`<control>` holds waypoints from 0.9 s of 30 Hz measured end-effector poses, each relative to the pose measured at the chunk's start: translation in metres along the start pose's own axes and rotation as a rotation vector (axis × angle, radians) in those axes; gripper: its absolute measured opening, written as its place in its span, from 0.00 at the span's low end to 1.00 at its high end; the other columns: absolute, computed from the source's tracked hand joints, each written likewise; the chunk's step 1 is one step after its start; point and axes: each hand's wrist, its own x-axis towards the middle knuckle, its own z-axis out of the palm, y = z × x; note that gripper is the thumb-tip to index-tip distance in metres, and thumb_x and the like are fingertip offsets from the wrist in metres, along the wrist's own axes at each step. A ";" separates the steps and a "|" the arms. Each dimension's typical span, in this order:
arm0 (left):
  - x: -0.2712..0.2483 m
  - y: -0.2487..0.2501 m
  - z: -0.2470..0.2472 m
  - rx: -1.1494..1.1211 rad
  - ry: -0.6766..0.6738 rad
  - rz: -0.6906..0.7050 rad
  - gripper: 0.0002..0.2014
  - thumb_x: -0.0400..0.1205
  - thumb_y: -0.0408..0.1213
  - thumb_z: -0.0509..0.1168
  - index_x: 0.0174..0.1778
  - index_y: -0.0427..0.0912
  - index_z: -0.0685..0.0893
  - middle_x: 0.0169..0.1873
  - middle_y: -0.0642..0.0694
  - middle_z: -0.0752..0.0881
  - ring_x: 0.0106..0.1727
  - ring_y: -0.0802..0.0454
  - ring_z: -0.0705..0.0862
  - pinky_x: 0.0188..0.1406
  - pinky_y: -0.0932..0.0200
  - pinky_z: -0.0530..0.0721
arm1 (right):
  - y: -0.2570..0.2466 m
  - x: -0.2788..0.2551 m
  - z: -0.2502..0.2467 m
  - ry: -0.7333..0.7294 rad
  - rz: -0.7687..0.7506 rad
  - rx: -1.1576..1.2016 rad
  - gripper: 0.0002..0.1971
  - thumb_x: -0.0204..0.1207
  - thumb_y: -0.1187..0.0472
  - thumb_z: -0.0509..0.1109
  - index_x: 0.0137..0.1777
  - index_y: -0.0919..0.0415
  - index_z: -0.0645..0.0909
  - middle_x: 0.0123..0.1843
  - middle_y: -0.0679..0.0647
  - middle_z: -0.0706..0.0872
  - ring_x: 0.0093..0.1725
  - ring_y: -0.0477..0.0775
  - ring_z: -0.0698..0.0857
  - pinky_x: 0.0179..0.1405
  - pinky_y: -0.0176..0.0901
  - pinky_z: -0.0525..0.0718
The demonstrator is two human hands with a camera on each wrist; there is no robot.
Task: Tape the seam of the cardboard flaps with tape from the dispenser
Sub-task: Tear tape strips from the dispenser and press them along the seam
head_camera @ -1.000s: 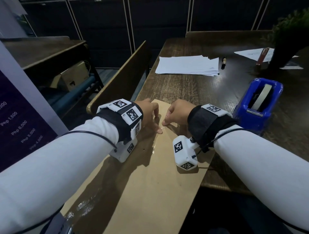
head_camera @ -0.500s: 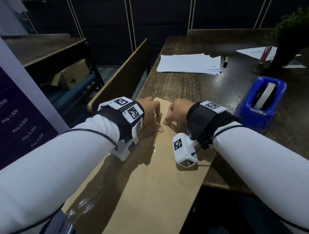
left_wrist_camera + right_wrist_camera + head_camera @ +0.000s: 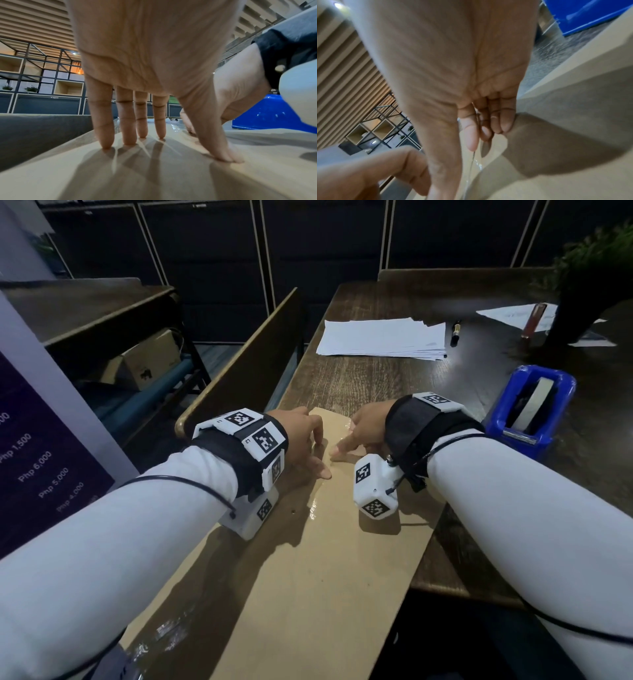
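Flat brown cardboard flaps (image 3: pixel 325 577) lie on the dark wooden table (image 3: pixel 359 385) and overhang its near edge. A glossy strip of clear tape (image 3: pixel 313 508) runs along the seam between them. My left hand (image 3: pixel 308 446) rests on the left flap with straight fingers (image 3: pixel 130 121), and its thumb (image 3: pixel 216 142) presses down by the seam. My right hand (image 3: pixel 363 429) is curled with its thumb tip on the taped seam, and it holds nothing; its knuckles (image 3: pixel 501 121) rest on the cardboard beside the tape (image 3: pixel 477 165). The blue tape dispenser (image 3: pixel 531 405) stands to the right, apart from both hands.
A stack of white papers (image 3: pixel 380 338) and a pen (image 3: pixel 455 332) lie farther back on the table. A potted plant (image 3: pixel 589 278) and more paper sit at the back right. A wooden bench back (image 3: pixel 246 371) runs along the table's left side.
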 end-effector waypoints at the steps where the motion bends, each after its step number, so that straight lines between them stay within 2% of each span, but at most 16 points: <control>1: 0.000 0.000 0.000 -0.002 0.001 0.002 0.37 0.63 0.66 0.74 0.65 0.54 0.75 0.60 0.52 0.75 0.56 0.49 0.80 0.56 0.49 0.82 | -0.002 0.001 0.001 -0.011 0.006 -0.037 0.31 0.63 0.35 0.77 0.55 0.59 0.83 0.47 0.54 0.90 0.49 0.56 0.87 0.60 0.52 0.83; 3: 0.000 -0.001 0.001 -0.009 -0.002 0.002 0.37 0.63 0.66 0.74 0.65 0.54 0.75 0.60 0.53 0.75 0.55 0.50 0.80 0.54 0.50 0.82 | -0.006 0.004 0.003 0.003 0.017 -0.114 0.35 0.56 0.33 0.79 0.55 0.58 0.82 0.51 0.53 0.90 0.53 0.57 0.87 0.61 0.55 0.82; 7: 0.000 -0.002 0.001 -0.007 0.000 0.013 0.37 0.63 0.66 0.74 0.66 0.53 0.75 0.60 0.52 0.75 0.54 0.50 0.79 0.51 0.52 0.81 | -0.011 0.010 0.002 0.000 0.048 -0.153 0.39 0.51 0.32 0.81 0.56 0.59 0.83 0.52 0.55 0.90 0.54 0.59 0.87 0.62 0.57 0.82; 11: 0.001 -0.001 0.002 0.001 -0.007 0.014 0.38 0.63 0.67 0.74 0.66 0.53 0.74 0.61 0.52 0.74 0.56 0.49 0.79 0.54 0.50 0.81 | -0.008 0.017 -0.004 -0.015 0.060 -0.160 0.36 0.49 0.32 0.81 0.49 0.59 0.84 0.49 0.56 0.91 0.52 0.59 0.89 0.61 0.58 0.83; 13: 0.002 -0.001 0.001 -0.002 -0.011 0.014 0.38 0.64 0.66 0.74 0.66 0.53 0.74 0.61 0.52 0.74 0.57 0.48 0.79 0.54 0.50 0.81 | -0.006 0.019 -0.005 -0.007 0.060 -0.148 0.31 0.52 0.33 0.82 0.44 0.59 0.83 0.46 0.57 0.91 0.48 0.59 0.88 0.62 0.58 0.83; 16: 0.002 -0.002 0.002 0.001 -0.012 0.019 0.37 0.64 0.66 0.73 0.66 0.53 0.74 0.60 0.53 0.74 0.56 0.49 0.79 0.53 0.51 0.81 | -0.004 0.019 -0.007 -0.001 0.051 -0.134 0.28 0.58 0.36 0.80 0.48 0.58 0.83 0.49 0.57 0.91 0.52 0.59 0.88 0.63 0.57 0.82; 17: 0.002 -0.002 0.002 0.007 -0.011 0.023 0.37 0.65 0.66 0.73 0.66 0.53 0.74 0.60 0.53 0.74 0.55 0.50 0.79 0.53 0.51 0.80 | -0.003 0.019 -0.008 -0.008 0.045 -0.113 0.26 0.61 0.38 0.80 0.47 0.58 0.83 0.48 0.57 0.90 0.51 0.58 0.88 0.63 0.56 0.82; 19: 0.003 -0.004 0.002 0.017 -0.003 0.036 0.32 0.69 0.65 0.71 0.65 0.53 0.75 0.61 0.53 0.74 0.54 0.51 0.78 0.50 0.54 0.79 | 0.000 0.019 -0.008 -0.009 0.028 -0.070 0.21 0.67 0.39 0.76 0.41 0.58 0.81 0.42 0.55 0.87 0.43 0.56 0.84 0.61 0.53 0.82; 22: 0.005 -0.006 -0.006 -0.028 -0.014 0.031 0.24 0.77 0.61 0.66 0.63 0.50 0.79 0.62 0.51 0.78 0.57 0.51 0.79 0.51 0.58 0.77 | 0.001 0.019 -0.006 0.045 0.008 -0.108 0.23 0.75 0.38 0.68 0.33 0.58 0.77 0.33 0.51 0.81 0.33 0.50 0.79 0.52 0.47 0.80; 24: 0.008 -0.004 -0.010 -0.053 -0.016 0.021 0.25 0.76 0.61 0.66 0.61 0.47 0.80 0.61 0.49 0.80 0.57 0.51 0.80 0.50 0.58 0.77 | -0.001 0.020 -0.004 0.037 0.011 -0.152 0.24 0.71 0.34 0.69 0.33 0.58 0.78 0.33 0.50 0.82 0.35 0.51 0.80 0.52 0.47 0.81; 27: 0.013 0.002 -0.008 -0.029 -0.007 0.002 0.29 0.72 0.61 0.72 0.61 0.45 0.78 0.60 0.48 0.79 0.51 0.51 0.78 0.46 0.58 0.75 | -0.005 0.023 -0.003 0.023 0.024 -0.212 0.29 0.57 0.29 0.76 0.37 0.57 0.81 0.38 0.53 0.89 0.43 0.56 0.87 0.57 0.51 0.84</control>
